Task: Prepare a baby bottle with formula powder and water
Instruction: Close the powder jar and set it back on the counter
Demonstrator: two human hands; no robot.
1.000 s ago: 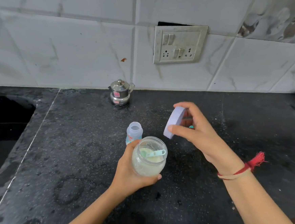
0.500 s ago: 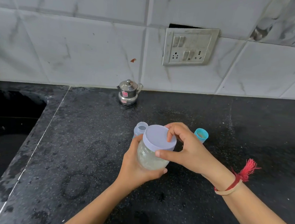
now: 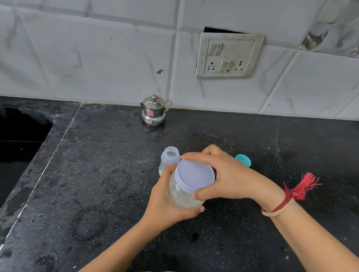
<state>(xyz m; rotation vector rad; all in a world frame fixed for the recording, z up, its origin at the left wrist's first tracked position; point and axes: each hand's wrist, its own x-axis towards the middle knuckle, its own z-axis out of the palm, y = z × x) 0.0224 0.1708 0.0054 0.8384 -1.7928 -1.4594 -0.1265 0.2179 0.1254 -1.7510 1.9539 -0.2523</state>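
Lid is sitting back on the formula jar, off a second ago. Right hand is clamping its fingers round the rim, left hand is wrapping the jar. Baby bottle is standing uncapped just behind, mid-countertop; scooping looks done, water probably coming next.

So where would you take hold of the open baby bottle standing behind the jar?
Probably round its body, just below the narrower neck, coming from its left. The baby bottle stands upright with its mouth open, so a side grip keeps it level; the jar, gripped in the left hand with the right hand on its lid, crowds its near right side.
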